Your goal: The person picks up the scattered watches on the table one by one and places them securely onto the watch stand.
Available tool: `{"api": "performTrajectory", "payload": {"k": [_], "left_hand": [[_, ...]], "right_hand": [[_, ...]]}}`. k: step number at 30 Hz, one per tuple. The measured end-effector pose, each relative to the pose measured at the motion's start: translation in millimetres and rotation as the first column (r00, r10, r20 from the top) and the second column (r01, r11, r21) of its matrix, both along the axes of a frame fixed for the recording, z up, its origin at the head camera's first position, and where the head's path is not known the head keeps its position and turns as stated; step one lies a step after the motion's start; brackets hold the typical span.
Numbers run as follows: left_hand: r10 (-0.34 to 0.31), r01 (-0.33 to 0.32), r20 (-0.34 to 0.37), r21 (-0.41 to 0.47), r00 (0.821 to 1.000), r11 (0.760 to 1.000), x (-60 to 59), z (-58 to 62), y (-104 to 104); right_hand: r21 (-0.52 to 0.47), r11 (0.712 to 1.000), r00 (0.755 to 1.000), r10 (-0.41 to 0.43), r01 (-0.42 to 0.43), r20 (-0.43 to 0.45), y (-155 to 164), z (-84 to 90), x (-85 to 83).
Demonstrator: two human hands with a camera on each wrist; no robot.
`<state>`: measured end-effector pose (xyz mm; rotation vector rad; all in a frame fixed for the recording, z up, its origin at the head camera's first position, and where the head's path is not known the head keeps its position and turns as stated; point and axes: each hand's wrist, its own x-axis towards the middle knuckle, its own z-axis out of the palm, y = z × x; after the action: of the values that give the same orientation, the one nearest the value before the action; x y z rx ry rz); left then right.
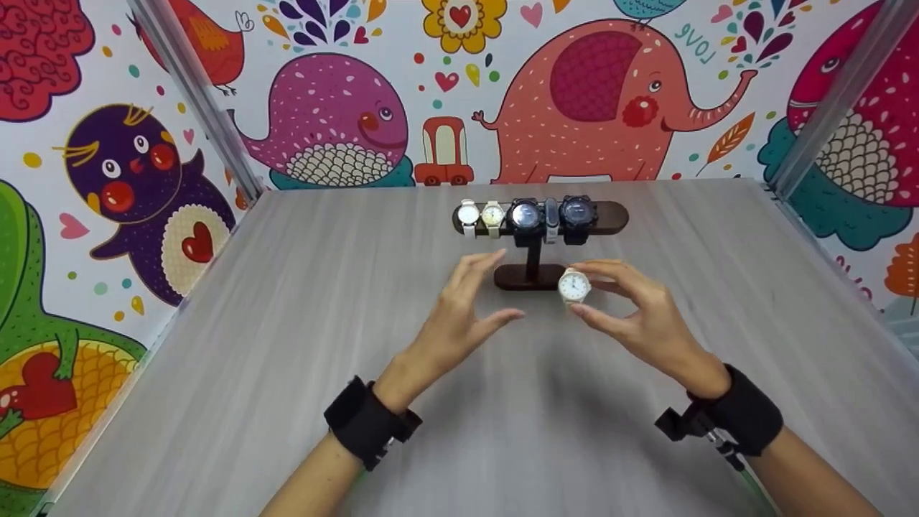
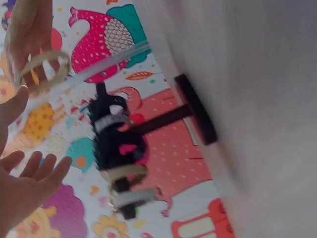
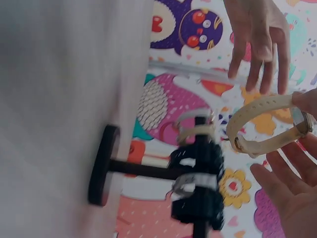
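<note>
My right hand (image 1: 635, 312) pinches a wristwatch (image 1: 574, 286) with a white dial between thumb and fingers. Its cream strap (image 3: 260, 106) forms a closed loop in the right wrist view. Beside it my left hand (image 1: 459, 319) holds nothing, its fingers extended and thumb apart, a short way left of the watch. Just beyond both hands stands a dark watch stand (image 1: 533, 258) with a T-shaped post and oval base. Several watches hang on its bar: two light ones at the left, then a black watch (image 1: 526, 214), a slim grey band (image 1: 551, 215) and another black watch (image 1: 578, 212).
The stand rests on a grey wood-grain table (image 1: 323, 287). Cartoon-printed panels (image 1: 337, 108) enclose the back and sides, with metal posts (image 1: 201, 100) at the corners. The bar's right end (image 1: 612, 217) shows bare wood. Both wrists wear black straps (image 1: 743, 413).
</note>
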<state>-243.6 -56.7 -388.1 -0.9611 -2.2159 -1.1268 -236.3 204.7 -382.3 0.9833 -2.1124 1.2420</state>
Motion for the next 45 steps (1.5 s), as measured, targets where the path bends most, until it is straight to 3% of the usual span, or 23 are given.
{"api": "performTrajectory", "payload": {"k": [6,14,20,25,30,36,45], "left_hand": [[0.079,-0.094,0.167,0.086,0.983,0.992,-25.8,-5.2,-21],[0.176,-0.223,0.336,0.104,0.925,0.969,-52.9,1.9,-40],[0.203,-0.257,0.46,0.057,0.865,0.965,-70.8,14.0,-43],[0.207,-0.246,0.508,0.011,0.836,0.969,-84.0,16.3,-39],[0.132,-0.204,0.547,0.072,0.826,0.976,-95.1,15.0,-35],[0.027,-0.152,0.549,0.185,0.835,0.971,-102.1,13.8,-35],[0.041,-0.166,0.526,0.192,0.85,0.967,-107.8,10.9,-36]], "right_hand": [[-0.023,0.994,0.989,-0.104,0.107,0.105,25,-9.5,-15.8],[0.077,0.963,0.939,-0.27,0.259,0.215,58,-6.6,-41.0],[0.147,0.935,0.902,-0.351,0.323,0.253,77,0.8,-61.4],[0.171,0.926,0.881,-0.374,0.337,0.289,79,6.0,-77.2],[0.206,0.922,0.86,-0.381,0.328,0.339,77,9.8,-90.6],[0.197,0.932,0.868,-0.355,0.302,0.347,74,13.8,-101.1],[0.142,0.967,0.895,-0.251,0.212,0.368,70,13.5,-109.5]]}}
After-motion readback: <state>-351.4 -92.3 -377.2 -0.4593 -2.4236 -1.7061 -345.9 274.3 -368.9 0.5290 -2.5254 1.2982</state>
